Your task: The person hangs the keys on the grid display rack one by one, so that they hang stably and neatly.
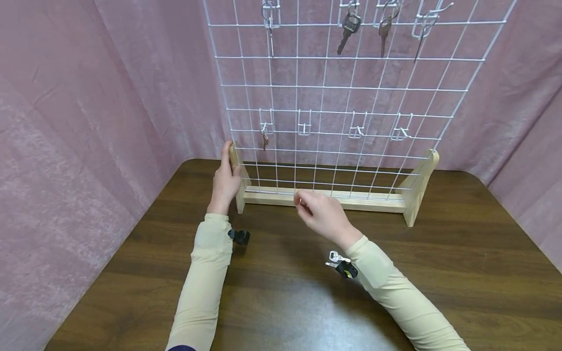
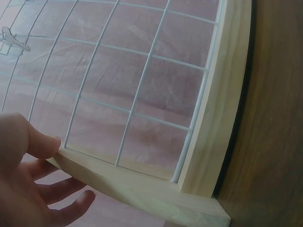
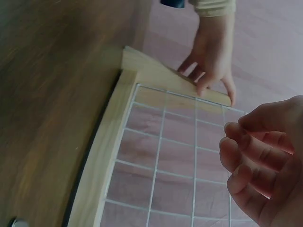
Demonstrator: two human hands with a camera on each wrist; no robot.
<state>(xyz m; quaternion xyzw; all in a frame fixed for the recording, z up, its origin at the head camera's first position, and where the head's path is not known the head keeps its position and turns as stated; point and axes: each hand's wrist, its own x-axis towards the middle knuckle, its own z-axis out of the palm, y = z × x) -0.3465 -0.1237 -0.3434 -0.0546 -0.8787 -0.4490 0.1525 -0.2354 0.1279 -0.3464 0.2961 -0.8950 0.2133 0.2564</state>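
Note:
My left hand (image 1: 226, 184) grips the wooden side piece (image 1: 237, 161) at the left end of a white wire grid rack; in the left wrist view its thumb lies over the wood's edge and fingers curl below. My right hand (image 1: 324, 214) hovers in front of the bottom rail, fingers loosely curled, thumb near the index fingertip. No object shows between those fingers in the right wrist view. A small key (image 1: 265, 140) hangs from the leftmost lower hook. Loose keys (image 1: 335, 257) lie on the table beside my right wrist, partly hidden by the wrist camera.
Several keys hang along the top row, among them a dark-headed key (image 1: 350, 27). More white hooks (image 1: 357, 130) line the lower row. The rack's right wooden side piece (image 1: 421, 187) stands on the brown table (image 1: 272, 302). Pink curtains (image 1: 110, 97) surround it.

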